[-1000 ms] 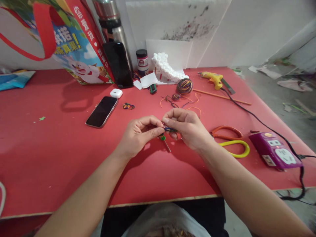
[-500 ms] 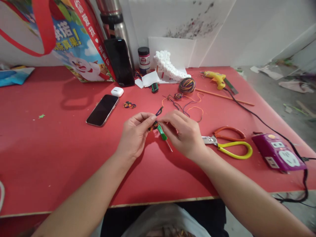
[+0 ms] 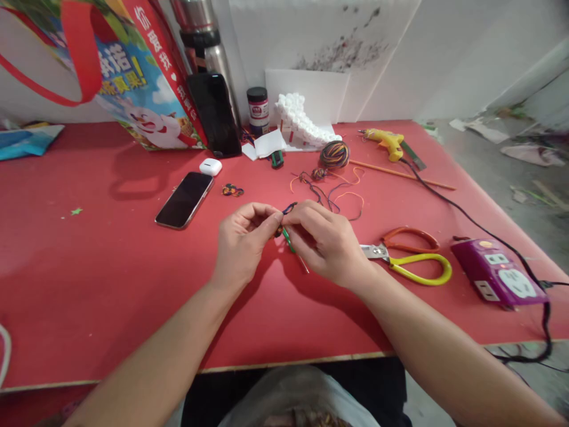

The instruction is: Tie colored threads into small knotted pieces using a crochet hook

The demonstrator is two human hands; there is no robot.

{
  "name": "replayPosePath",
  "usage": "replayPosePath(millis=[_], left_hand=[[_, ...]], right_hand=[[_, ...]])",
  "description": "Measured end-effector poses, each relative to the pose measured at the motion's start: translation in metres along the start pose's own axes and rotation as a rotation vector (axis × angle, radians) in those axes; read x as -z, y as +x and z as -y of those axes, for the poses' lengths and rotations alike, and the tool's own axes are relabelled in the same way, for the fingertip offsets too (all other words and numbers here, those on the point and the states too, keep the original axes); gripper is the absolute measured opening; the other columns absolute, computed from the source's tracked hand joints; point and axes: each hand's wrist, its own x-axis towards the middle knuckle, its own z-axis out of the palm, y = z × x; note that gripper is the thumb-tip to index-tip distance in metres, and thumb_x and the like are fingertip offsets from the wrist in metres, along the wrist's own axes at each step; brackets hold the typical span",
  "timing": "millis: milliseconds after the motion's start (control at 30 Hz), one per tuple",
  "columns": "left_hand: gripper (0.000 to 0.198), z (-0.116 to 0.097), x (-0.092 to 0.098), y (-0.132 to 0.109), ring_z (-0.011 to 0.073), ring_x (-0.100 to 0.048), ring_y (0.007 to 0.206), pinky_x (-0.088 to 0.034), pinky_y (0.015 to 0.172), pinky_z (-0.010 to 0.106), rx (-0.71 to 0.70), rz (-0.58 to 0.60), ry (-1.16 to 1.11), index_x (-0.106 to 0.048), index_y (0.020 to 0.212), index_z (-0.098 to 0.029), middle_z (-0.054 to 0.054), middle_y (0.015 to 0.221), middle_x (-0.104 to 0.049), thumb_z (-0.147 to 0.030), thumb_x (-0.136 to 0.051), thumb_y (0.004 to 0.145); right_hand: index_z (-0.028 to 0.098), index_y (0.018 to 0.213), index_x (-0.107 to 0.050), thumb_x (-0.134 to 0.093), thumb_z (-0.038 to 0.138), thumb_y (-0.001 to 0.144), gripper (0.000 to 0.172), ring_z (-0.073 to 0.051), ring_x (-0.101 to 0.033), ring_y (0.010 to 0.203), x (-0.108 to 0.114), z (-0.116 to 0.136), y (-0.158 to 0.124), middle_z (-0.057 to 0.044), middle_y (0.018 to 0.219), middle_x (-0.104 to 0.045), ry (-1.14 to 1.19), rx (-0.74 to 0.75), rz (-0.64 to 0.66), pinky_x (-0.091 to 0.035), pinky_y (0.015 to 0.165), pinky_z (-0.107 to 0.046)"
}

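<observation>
left hand (image 3: 242,240) pinching cord loop (image 3: 288,209) | right hand (image 3: 326,240) pinching it too, green screwdriver (image 3: 291,244) | fingertips touching; screwdriver shaft slants down-right over worktop (image 3: 89,267)

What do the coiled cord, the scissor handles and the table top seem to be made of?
Cord ball: likely braided thread; multicoloured strands show.
Scissor handles: probably glossy plastic coating, yellow and orange.
Table top: red matte sheet over board, seemingly; a pale edge shows in front.

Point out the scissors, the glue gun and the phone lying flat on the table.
scissors (image 3: 418,261): head view, yellow handle loop.
glue gun (image 3: 386,140): head view, yellow body.
phone (image 3: 184,199): head view, dark screen.
</observation>
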Motion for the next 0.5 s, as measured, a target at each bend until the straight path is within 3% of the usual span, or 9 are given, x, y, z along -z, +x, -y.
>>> replayPosePath(millis=[200, 367, 500], left_hand=[[0.012, -0.0012, 0.0024, 0.0005, 0.0096, -0.064, 0.064, -0.055, 0.065, 0.021, -0.053, 0.033, 0.077, -0.077, 0.076, -0.019, 0.0, 0.071, -0.073, -0.026, -0.087, 0.077], [0.01, -0.0028, 0.0014, -0.0019, 0.0095, -0.065, 0.065, -0.056, 0.065, 0.02, -0.049, 0.042, 0.056, -0.078, 0.078, -0.019, -0.001, 0.071, -0.073, -0.024, -0.087, 0.077], [0.008, -0.0016, 0.0023, -0.0006, 0.0089, -0.063, 0.064, -0.055, 0.064, 0.02, -0.049, 0.069, 0.022, -0.078, 0.077, -0.019, -0.001, 0.071, -0.072, -0.024, -0.084, 0.08]], right_hand=[[0.022, 0.105, -0.06, -0.051, 0.011, 0.103, 0.015, -0.019, -0.068, 0.093, 0.0004, -0.0001, 0.0021, -0.014, 0.12, -0.065, -0.003, 0.014, -0.107, -0.058, 0.079, -0.036], [0.023, 0.1, -0.06, -0.054, 0.01, 0.101, 0.015, -0.022, -0.07, 0.096, -0.0012, 0.0008, 0.0044, -0.01, 0.098, -0.07, 0.058, -0.013, -0.141, -0.059, 0.085, -0.039], [0.023, 0.095, -0.061, -0.056, 0.008, 0.099, 0.016, -0.021, -0.07, 0.095, 0.0014, 0.003, 0.0065, -0.01, 0.097, -0.071, 0.077, -0.033, -0.158, -0.058, 0.085, -0.039]])
